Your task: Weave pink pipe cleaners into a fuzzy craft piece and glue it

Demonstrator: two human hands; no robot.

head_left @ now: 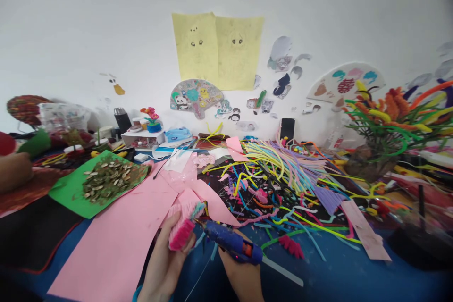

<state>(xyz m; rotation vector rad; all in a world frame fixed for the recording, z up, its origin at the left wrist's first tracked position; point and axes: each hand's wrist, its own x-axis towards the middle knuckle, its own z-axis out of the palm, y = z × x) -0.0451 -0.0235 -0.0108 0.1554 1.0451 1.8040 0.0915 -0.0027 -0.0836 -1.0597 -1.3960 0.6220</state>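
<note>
My left hand grips a small pink pipe-cleaner craft piece, pale pink above and bright pink below, with a bluish tuft at its upper right. Wrapped round a blue hot glue gun is my right hand, its fingers mostly hidden under the gun. The nozzle points left and meets or nearly meets the craft piece; I cannot tell which. A clear glue stick juts from the gun's back end, and a small red light glows on its side.
Pink paper sheets spread leftward. Green paper bears a heap of seeds. Loose pipe cleaners cover the table behind and right. A vase of pipe-cleaner flowers stands right. Another person's hand shows at far left.
</note>
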